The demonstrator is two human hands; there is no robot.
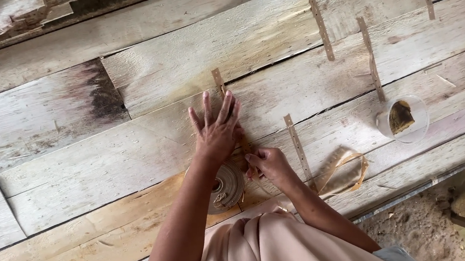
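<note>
Weathered plank floor [75,164] w/ dirt below; left hand [216,132] flat, right hand [268,164] grip pinching strip [243,143].

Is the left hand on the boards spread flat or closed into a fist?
Spread flat. The left hand lies palm down on the wooden boards, fingers extended and apart, pressing a thin strip.

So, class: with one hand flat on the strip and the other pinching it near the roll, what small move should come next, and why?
Probably slide the left hand up the tan strip, smoothing it onto the plank. The right hand pinches the strip's lower end beside the roll, and other strips already lie flat nearby.
</note>
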